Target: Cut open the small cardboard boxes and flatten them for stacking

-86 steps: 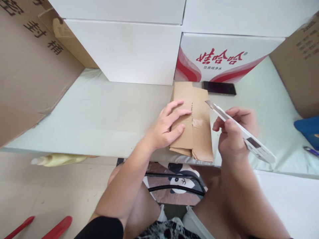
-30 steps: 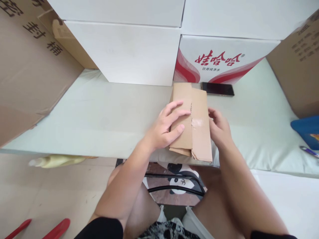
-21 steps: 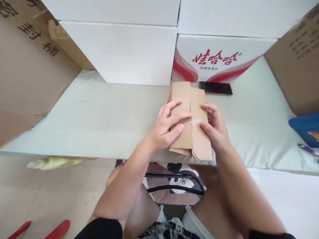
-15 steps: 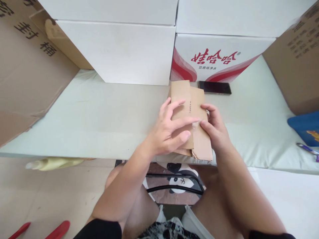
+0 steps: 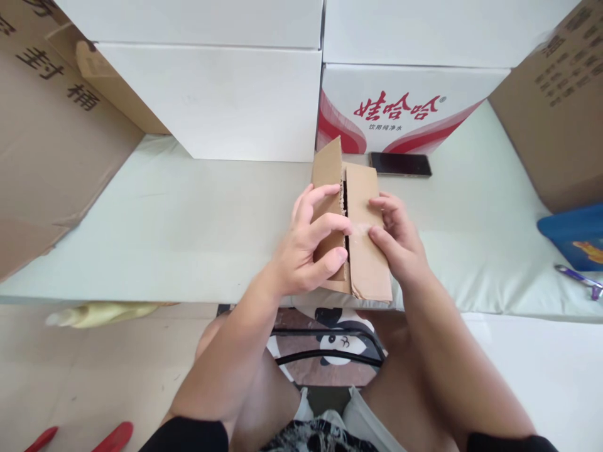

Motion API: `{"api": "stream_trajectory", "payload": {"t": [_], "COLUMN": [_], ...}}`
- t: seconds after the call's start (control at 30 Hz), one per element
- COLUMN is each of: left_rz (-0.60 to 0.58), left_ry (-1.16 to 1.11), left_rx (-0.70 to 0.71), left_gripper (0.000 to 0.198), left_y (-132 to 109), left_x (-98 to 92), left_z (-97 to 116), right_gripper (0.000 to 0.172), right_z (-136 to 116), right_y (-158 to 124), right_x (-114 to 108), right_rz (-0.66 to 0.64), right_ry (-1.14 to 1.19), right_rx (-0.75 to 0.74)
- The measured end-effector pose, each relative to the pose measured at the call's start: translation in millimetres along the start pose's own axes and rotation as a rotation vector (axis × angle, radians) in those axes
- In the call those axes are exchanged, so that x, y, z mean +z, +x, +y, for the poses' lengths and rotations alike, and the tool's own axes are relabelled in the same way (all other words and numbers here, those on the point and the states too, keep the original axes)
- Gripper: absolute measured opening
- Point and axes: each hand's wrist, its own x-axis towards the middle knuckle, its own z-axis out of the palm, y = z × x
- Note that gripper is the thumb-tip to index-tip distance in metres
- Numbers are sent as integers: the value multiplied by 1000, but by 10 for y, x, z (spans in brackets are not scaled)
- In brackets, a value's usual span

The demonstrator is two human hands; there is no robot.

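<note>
A small brown cardboard box [image 5: 365, 263] lies at the near edge of the pale table [image 5: 188, 232]. My left hand [image 5: 308, 251] curls its fingers over the edge of the box's left top flap [image 5: 326, 164] and holds it raised, with a dark gap showing along the middle seam. My right hand [image 5: 393, 242] presses on the right flap, thumb and fingers bent against the cardboard near a patch of clear tape.
White cartons [image 5: 221, 100] and a red-and-white printed carton [image 5: 400, 110] stand behind. A black phone [image 5: 399, 164] lies just beyond the box. Big brown cartons flank left [image 5: 51, 138] and right [image 5: 560, 107]. A blue object [image 5: 577, 235] and purple-handled tool [image 5: 577, 277] lie far right.
The white utility knife has left my right hand, which moved onto the right flap. My left hand hooked the left flap and lifted it, parting the seam.
</note>
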Motion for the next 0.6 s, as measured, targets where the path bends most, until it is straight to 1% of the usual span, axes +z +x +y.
{"api": "stream_trajectory", "payload": {"t": [0.1,0.13,0.2,0.27,0.37,0.43,0.5,0.6], "left_rz": [1,6,16,17,4,5,12,22], "left_ry": [1,-2,-10,-10,-3,-15,-29,-39], "left_rx": [-8,4,24,20,-2,-6,-2,3], "left_gripper": [31,31,31,30,28,29,30,30], "left_y": [-6,-7,-6,-7,-9,-12,-15,-17], "left_x": [9,11,11,9,9,10,11,11], "left_z": [-15,-20,-27,-29,-28,-29,-29,-26], "right_gripper": [24,25,33,40,43,38,29,17], "right_z": [-96,-142,-244,-335,-418,-434,-433,-429], "right_y": [-5,-9,-27,-55,-97,-111,-112,-105], "right_x": [-27,-39,-67,-88,-98,-94,-90,-90], "right_rz": [88,88,34,-63,-187,-226,-219,-136], "right_ry": [-65,-105,-178,-239,-301,-289,-235,-126], "right_rx": [-130,-183,-289,-364,-376,-360,-354,-355]}}
